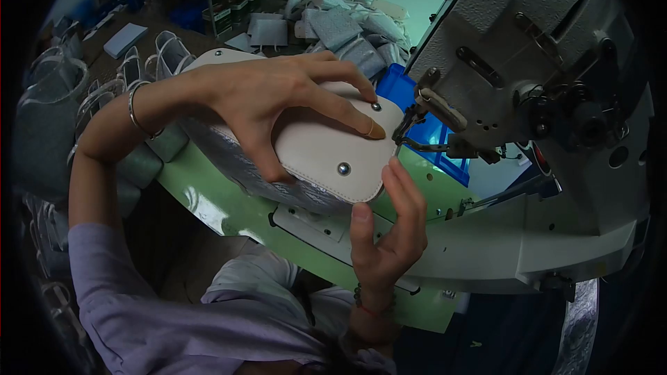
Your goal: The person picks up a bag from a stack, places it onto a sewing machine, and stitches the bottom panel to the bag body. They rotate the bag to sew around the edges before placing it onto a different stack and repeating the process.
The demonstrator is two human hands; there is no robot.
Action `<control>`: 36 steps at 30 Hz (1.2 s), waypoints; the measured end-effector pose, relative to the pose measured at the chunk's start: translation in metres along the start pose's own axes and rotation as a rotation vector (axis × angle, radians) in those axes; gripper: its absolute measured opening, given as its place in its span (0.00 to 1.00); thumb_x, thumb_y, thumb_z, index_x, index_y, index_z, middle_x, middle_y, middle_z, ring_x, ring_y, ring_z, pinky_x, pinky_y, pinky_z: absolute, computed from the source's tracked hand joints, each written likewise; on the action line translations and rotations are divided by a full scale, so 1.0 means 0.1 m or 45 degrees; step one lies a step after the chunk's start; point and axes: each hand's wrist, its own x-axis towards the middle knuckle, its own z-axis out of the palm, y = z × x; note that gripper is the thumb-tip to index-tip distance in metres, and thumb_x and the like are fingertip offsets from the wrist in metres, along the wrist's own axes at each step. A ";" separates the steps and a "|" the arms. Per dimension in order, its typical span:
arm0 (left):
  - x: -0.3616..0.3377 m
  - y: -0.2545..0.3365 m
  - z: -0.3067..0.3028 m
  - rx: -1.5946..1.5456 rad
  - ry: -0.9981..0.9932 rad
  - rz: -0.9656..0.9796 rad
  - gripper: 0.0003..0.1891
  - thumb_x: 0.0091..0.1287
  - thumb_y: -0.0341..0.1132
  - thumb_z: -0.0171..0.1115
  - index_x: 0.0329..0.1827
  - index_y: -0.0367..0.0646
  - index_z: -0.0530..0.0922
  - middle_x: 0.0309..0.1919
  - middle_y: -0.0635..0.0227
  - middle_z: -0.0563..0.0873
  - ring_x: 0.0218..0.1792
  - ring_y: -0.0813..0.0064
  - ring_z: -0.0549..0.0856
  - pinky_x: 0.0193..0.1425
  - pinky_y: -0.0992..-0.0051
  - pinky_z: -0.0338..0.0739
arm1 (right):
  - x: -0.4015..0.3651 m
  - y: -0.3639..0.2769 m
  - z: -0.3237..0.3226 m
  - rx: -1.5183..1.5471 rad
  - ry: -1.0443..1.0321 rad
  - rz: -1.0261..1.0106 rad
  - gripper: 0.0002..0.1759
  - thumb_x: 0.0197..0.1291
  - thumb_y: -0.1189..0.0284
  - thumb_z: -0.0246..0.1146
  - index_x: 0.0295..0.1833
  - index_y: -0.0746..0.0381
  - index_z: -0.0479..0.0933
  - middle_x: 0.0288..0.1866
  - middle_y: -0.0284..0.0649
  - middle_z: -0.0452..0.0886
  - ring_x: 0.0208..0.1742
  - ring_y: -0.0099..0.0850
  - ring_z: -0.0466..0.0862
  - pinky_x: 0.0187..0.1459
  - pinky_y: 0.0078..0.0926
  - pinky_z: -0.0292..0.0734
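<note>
A white bag base [319,149] with round metal studs and a stitched edge faces up, its silvery patterned side hanging below. My left hand [278,97] lies across it with fingers spread, thumb at the near edge, a tan cover on one fingertip. At the base's right end, my right hand [389,226] has its thumb and index finger apart, fingertips touching the rim. The sewing machine's needle and presser foot [403,135] are at that same rim, just above my right fingertips.
The sewing machine head [514,62] fills the upper right. Behind it sits a blue plastic basket [396,87]. Grey bags [48,132] crowd the left, and more bags [347,35] are piled at the back. The green table edge [201,194] curves in front.
</note>
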 end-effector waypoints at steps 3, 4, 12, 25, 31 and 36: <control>0.07 0.04 -0.04 0.046 -0.077 0.022 0.50 0.32 0.47 0.74 0.70 0.59 0.73 0.65 0.50 0.71 0.60 0.49 0.75 0.64 0.53 0.69 | 0.08 -0.14 -0.05 -0.211 -0.117 -0.147 0.18 0.56 0.75 0.67 0.53 0.65 0.80 0.55 0.44 0.82 0.57 0.41 0.80 0.59 0.37 0.75; 0.11 0.07 -0.05 0.058 -0.150 0.017 0.51 0.32 0.47 0.74 0.71 0.60 0.71 0.66 0.48 0.69 0.59 0.48 0.75 0.64 0.51 0.68 | 0.11 -0.19 -0.06 -0.298 -0.185 -0.207 0.16 0.55 0.78 0.66 0.51 0.63 0.82 0.53 0.42 0.83 0.55 0.40 0.81 0.59 0.37 0.74; 0.10 0.07 -0.02 0.099 -0.220 0.109 0.49 0.34 0.44 0.73 0.71 0.61 0.72 0.69 0.45 0.65 0.64 0.45 0.72 0.67 0.50 0.66 | 0.08 -0.28 -0.01 -0.312 -0.293 -0.278 0.15 0.53 0.81 0.68 0.47 0.58 0.85 0.49 0.35 0.85 0.54 0.36 0.81 0.60 0.39 0.74; 0.02 0.01 0.03 0.113 -0.063 0.118 0.39 0.39 0.53 0.74 0.62 0.61 0.81 0.71 0.51 0.67 0.68 0.42 0.68 0.68 0.45 0.62 | 0.04 -0.20 0.02 -0.251 -0.252 -0.245 0.14 0.55 0.83 0.66 0.47 0.58 0.85 0.49 0.35 0.85 0.56 0.36 0.82 0.64 0.41 0.73; 0.01 0.04 0.03 0.130 -0.089 0.075 0.41 0.36 0.51 0.76 0.62 0.61 0.81 0.71 0.52 0.67 0.69 0.43 0.67 0.68 0.45 0.62 | 0.05 -0.20 0.02 -0.259 -0.256 -0.252 0.15 0.53 0.84 0.67 0.46 0.58 0.85 0.49 0.35 0.85 0.56 0.35 0.82 0.64 0.41 0.72; 0.02 0.03 0.03 0.144 -0.088 0.092 0.41 0.36 0.52 0.77 0.62 0.61 0.81 0.71 0.53 0.67 0.69 0.43 0.67 0.68 0.45 0.62 | 0.04 -0.20 0.00 -0.244 -0.271 -0.239 0.16 0.51 0.83 0.68 0.46 0.58 0.85 0.50 0.35 0.85 0.56 0.36 0.82 0.64 0.42 0.72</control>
